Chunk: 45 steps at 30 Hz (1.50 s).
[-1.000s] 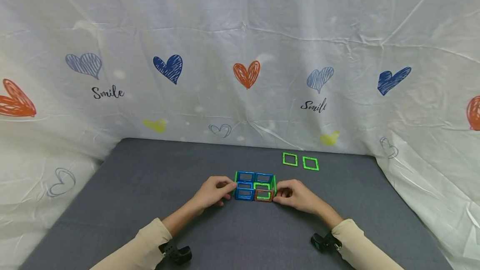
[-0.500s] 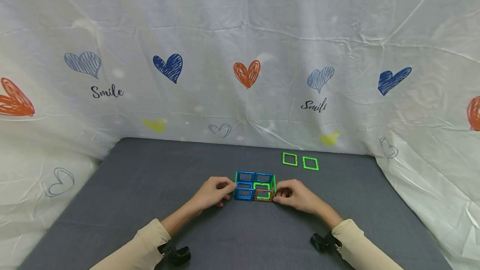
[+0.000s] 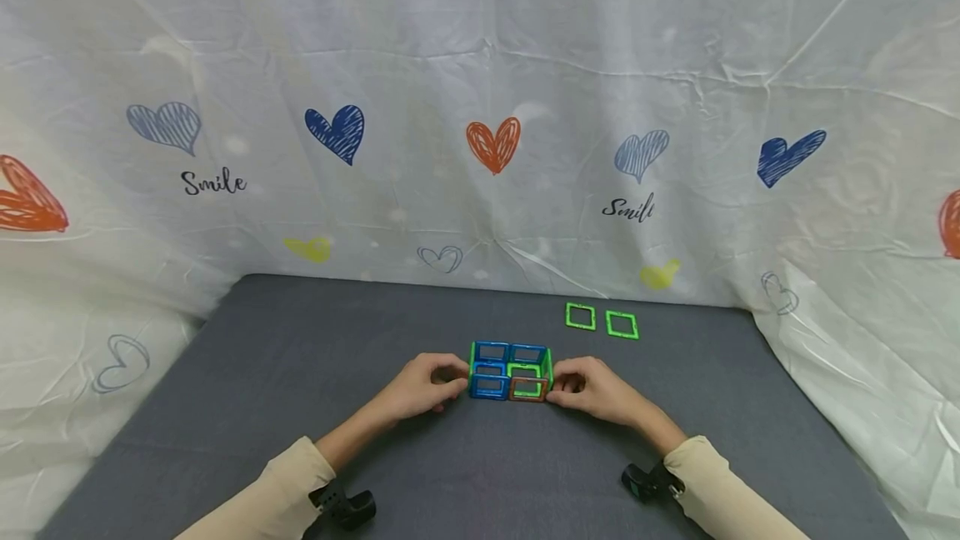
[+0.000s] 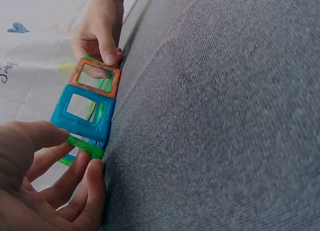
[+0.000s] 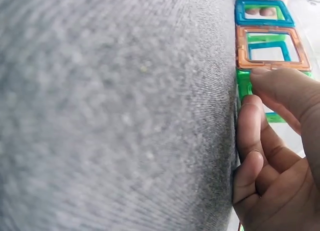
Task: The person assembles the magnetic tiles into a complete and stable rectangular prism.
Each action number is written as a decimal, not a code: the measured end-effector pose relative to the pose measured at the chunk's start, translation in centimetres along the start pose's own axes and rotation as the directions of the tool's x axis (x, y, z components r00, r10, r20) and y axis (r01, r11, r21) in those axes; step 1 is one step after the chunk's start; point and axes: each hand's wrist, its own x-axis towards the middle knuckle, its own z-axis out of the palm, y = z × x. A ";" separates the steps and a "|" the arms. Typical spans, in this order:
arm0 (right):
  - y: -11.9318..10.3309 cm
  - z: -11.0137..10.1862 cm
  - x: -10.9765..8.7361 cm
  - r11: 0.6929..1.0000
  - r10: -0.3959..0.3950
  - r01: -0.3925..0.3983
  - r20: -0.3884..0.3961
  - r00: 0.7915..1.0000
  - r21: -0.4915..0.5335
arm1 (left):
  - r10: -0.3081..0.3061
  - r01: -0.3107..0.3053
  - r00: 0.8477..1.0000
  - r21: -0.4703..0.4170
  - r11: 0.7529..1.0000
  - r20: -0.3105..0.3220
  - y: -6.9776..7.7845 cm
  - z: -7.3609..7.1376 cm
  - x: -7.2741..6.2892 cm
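Observation:
A low open box of magnetic tiles stands on the grey cloth, built from blue, green and orange see-through square frames. At its left end is my left hand, fingers loosely bent, with thumb and fingertips right at the green end tile. My right hand is at the opposite end, its thumb at the edge of the orange tile and its bent fingers against the green side, holding that corner. The box's far side is partly hidden in both wrist views.
Two loose green square tiles, one beside the other, lie flat near the back edge of the grey table. Behind it hangs a white curtain printed with hearts. Each wrist wears a black strap device.
My left hand's fingertips have drawn back slightly to the left from the box's end. My right hand and the box keep their places.

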 end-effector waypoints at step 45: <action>7.1 -11.2 -4.6 0.939 0.228 -0.290 -0.296 0.928 -0.184 | 0.111 -0.108 0.994 0.271 0.957 0.005 -0.7 0.2 0.4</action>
